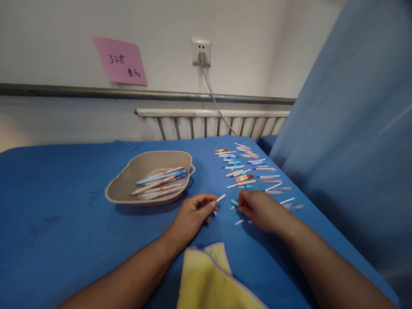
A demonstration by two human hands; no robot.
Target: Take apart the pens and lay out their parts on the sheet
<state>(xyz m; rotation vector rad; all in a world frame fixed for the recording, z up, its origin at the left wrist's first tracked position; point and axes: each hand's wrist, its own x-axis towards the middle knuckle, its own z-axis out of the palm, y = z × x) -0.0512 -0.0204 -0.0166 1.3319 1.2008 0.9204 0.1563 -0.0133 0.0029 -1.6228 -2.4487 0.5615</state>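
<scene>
My left hand (pixel 200 207) is closed in a pinch on a short white stick (pixel 220 198), whose tip points up and right. Just to its right, my right hand (pixel 257 209) has its fingers closed around a small teal piece (pixel 234 202) low over the blue sheet. Beyond my right hand lie several pens and pen parts (pixel 243 177) in loose rows, some blue, some brown and some pale, with white sticks among them. A few small white bits (pixel 239 222) lie between and below the hands. Left of my left hand, a beige basket (pixel 124 184) holds several pens (pixel 161 182).
A yellow cloth (pixel 206 279) lies at the near edge of the blue-covered surface (pixel 64 223). Behind are a metal rail (pixel 96 92), a white slatted frame (pixel 206 113) and a cable (pixel 214 98) from a wall socket. A blue curtain (pixel 354 128) hangs at the right.
</scene>
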